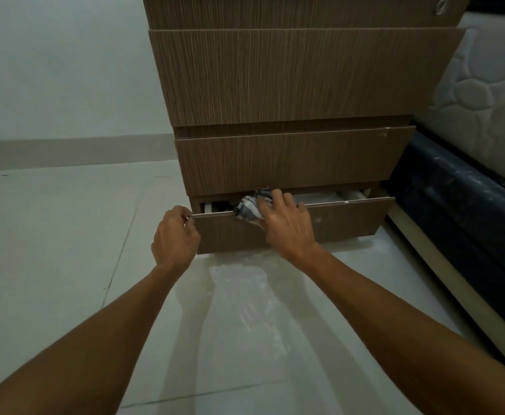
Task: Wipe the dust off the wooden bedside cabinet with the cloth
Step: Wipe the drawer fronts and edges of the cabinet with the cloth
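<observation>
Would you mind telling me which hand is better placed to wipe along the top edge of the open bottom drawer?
Right. The right hand already presses the cloth on the bottom drawer edge, while the left hand pinches its left corner, probably steadying it.

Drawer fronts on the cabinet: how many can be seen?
3. The top front and the middle front are shut. The bottom front is pulled slightly open, with the cloth on its edge. More may lie above the frame.

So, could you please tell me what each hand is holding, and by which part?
The left hand pinches the bottom drawer by its top edge's left corner; the right hand grips the bunched cloth against that edge.
</observation>
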Motion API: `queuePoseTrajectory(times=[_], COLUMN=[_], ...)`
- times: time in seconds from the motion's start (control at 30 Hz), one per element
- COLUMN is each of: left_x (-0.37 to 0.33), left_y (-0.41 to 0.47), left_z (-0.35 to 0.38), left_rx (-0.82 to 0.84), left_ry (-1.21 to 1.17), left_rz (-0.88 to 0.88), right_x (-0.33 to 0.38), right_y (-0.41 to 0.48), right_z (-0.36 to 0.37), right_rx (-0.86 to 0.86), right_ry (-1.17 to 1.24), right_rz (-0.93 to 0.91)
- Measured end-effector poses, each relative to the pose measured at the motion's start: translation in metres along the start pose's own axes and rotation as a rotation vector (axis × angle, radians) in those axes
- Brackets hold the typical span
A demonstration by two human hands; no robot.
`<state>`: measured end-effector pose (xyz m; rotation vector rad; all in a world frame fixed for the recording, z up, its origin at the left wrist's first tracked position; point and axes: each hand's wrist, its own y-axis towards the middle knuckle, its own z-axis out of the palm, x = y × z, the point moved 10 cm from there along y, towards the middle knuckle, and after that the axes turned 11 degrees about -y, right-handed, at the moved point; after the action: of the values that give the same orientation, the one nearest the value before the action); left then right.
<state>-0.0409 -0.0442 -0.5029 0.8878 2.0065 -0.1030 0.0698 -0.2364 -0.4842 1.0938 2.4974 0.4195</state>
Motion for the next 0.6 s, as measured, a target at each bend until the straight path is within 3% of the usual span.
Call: queuePoseTrajectory(times=[0.37,0.6], left_x=[-0.004,-0.004], left_y=[-0.003,-0.002], left_z=[0.001,0.000], left_rx=[-0.025,-0.016], left_ry=[0.039,0.049], left_rz=[0.006,0.004], right_x=[-0.171,-0.238], right_y=[-0.049,-0.073], right_z=[0.026,0.028], right_rx=[0.125,0.191], right_ry=[-0.150,-0.078], right_rz=[0.267,0.493])
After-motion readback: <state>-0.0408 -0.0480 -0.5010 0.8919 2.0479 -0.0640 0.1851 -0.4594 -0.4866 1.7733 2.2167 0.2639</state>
